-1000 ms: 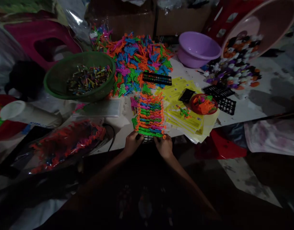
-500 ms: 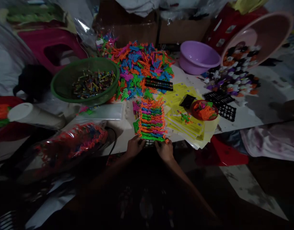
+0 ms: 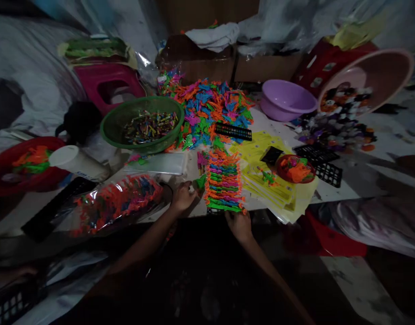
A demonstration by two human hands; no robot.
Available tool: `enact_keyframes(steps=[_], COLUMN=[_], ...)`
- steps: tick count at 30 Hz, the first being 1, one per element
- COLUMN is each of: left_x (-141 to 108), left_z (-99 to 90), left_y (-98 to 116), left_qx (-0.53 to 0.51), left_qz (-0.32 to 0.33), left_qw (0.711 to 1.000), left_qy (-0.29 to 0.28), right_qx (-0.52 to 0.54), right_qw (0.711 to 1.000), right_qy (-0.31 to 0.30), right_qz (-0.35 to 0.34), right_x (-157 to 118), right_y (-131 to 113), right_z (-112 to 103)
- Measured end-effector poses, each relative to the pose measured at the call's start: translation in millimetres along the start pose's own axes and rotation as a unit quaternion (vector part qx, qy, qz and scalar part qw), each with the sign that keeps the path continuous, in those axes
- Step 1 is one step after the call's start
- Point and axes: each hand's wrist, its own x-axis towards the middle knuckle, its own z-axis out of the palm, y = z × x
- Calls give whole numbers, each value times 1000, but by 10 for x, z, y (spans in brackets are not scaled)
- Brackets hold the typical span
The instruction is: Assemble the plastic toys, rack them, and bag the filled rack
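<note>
Small bright plastic toy figures, in a row of orange, green, blue and pink (image 3: 224, 180), stand packed in a black plastic rack (image 3: 214, 211), mostly hidden beneath them. My right hand (image 3: 240, 225) grips the rack's near right corner, its fingertips partly hidden under the toys. To the left, my left hand (image 3: 183, 197) is off the rack, thumb and fingers apart and nothing seen in them. It is close to green toy pieces (image 3: 201, 181) lying beside the row. Pink pieces (image 3: 202, 160) lie just beyond those.
Behind the row spreads a heap of loose toys (image 3: 207, 106). A green basin (image 3: 107, 131) holds small coloured sticks. Yellow printed sheets (image 3: 278, 194), a small red bowl (image 3: 310, 178) and a purple basin (image 3: 288, 104) are on the right. A filled plastic bag (image 3: 119, 203) lies left.
My left hand has let go of the rack's near edge and moved left, towards the green pieces. The right hand stays at the rack's corner. The view has shifted up and left.
</note>
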Motion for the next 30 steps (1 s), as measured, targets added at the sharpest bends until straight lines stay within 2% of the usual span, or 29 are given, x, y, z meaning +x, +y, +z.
enact_keyframes(steps=[3, 7, 9, 11, 13, 15, 18, 22, 27, 30], left_x=[69, 98, 74, 26, -33, -87, -138, -159, -174, -155], left_z=[103, 143, 58, -65, -192, -306, -461, -618, -666, -680], left_y=[111, 96, 51, 36, 67, 122, 192, 241, 301, 337], left_qx=[44, 12, -41, -114, -185, -250, -330, -387, -383, -373], left_qz=[-19, -13, -6, 3, 15, 21, -8, -52, -25, -14], left_qw=[999, 1000, 999, 992, 978, 961, 939, 917, 922, 927], left_qy=[10, 1, 12, 53, 99, 114, 95, 87, 50, 43], right_qx=[-15, -15, -1, 17, 37, 48, 41, 42, 82, 177], right_qw=[1000, 999, 998, 998, 998, 998, 999, 998, 994, 979], right_qy=[-25, -35, -26, -27, -33, -33, -29, -53, -70, -98], right_qz=[-1, 36, 53, 61, 48, 16, -18, -18, 7, 9], right_x=[24, 8, -2, 16, 63, 121, 191, 195, 53, 48], right_y=[48, 185, 224, 208, 145, 67, -6, -8, 80, 243], right_z=[-17, -15, 5, 35, 69, 97, 108, 57, -18, -150])
